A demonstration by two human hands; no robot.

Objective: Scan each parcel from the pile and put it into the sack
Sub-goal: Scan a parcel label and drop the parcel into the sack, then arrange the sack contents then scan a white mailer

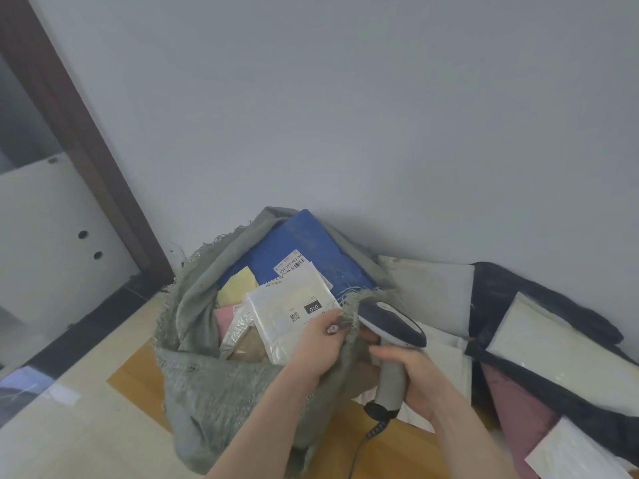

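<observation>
A flat white plastic parcel (pixel 290 318) is held at the mouth of the coarse grey woven sack (pixel 214 385), pinched by the left hand (pixel 320 344). A grey pistol-shaped scanner (pixel 390 347) is gripped by the right hand (pixel 420 378). A pile (pixel 553 344) of soft parcels lies beside the sack.

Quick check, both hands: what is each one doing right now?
Left hand: grips the white parcel at the mouth of the grey sack.
Right hand: grips the barcode scanner by its handle.
</observation>
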